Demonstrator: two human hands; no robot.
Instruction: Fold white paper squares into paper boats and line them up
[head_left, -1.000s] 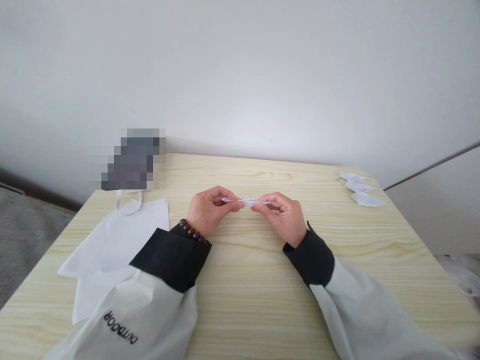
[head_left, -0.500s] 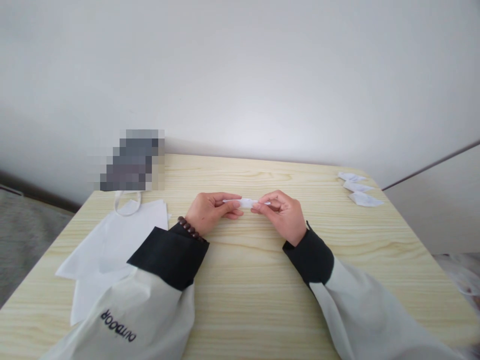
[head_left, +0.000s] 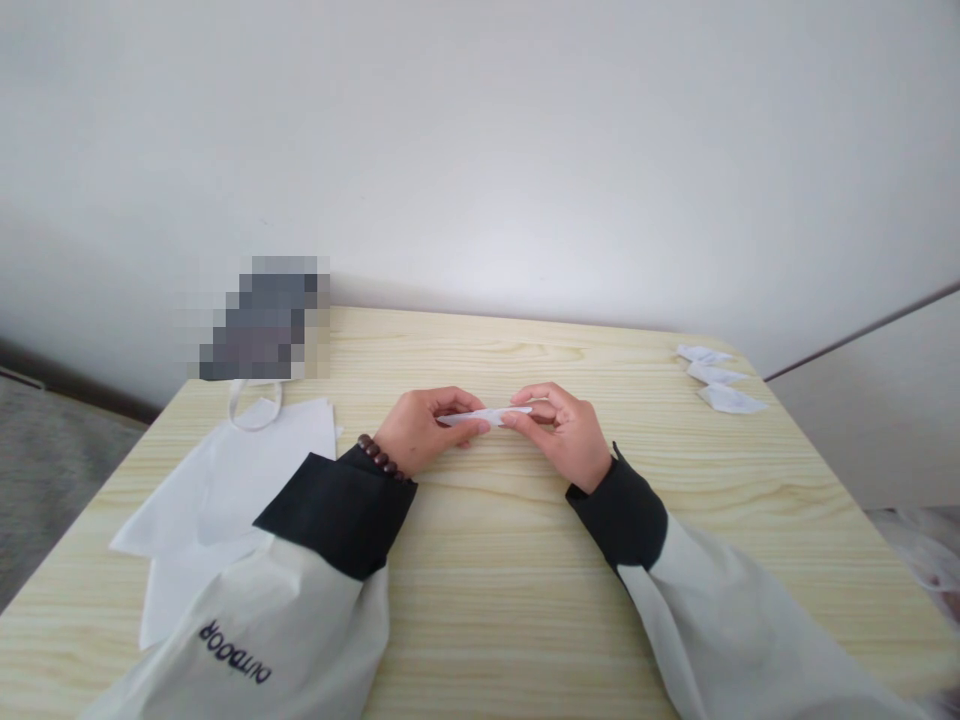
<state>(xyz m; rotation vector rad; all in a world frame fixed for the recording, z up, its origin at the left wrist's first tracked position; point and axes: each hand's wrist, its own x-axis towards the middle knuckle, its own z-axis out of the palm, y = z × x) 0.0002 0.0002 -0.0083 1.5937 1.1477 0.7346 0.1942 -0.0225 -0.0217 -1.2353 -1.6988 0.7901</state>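
A narrow piece of folded white paper [head_left: 493, 416] is held between my two hands above the middle of the wooden table [head_left: 495, 600]. My left hand [head_left: 426, 425] pinches its left part, the thumb in front and the fingers behind. At the other end, the thumb and fingers of my right hand [head_left: 562, 425] close on the paper. Its pointed left tip shows between my left thumb and fingers. The fingers cover parts of both ends.
White paper sheets [head_left: 262, 470] lie overlapping at the left, with a white ring of tape or strip [head_left: 255, 405] at their top. A pixelated dark object [head_left: 262, 325] stands behind them. Three folded white paper pieces [head_left: 731, 400] lie at the far right, before the wall.
The folded paper has turned slightly and shows more of its length. My fingers have shifted along it, and the right index finger has lifted off a little.
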